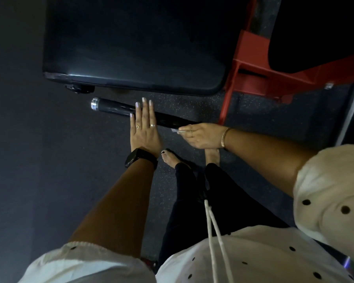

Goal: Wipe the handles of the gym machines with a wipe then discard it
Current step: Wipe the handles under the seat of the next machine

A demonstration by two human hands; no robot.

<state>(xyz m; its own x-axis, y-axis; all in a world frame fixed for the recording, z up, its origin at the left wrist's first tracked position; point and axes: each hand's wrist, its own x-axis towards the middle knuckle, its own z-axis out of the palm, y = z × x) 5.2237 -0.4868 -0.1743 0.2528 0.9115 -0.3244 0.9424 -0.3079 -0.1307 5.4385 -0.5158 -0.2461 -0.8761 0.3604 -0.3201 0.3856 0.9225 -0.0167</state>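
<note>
A black machine handle with a chrome end cap runs from centre-left down to the right, just in front of the seat pad. My left hand lies flat across its middle, fingers straight and together. My right hand is at the handle's right end and pinches a small pale wipe between thumb and fingers, right against the handle. The handle's right end is hidden behind my right hand.
A large black padded seat fills the top. A red steel frame stands at the upper right. Dark speckled rubber floor lies below. My bare feet are under my hands.
</note>
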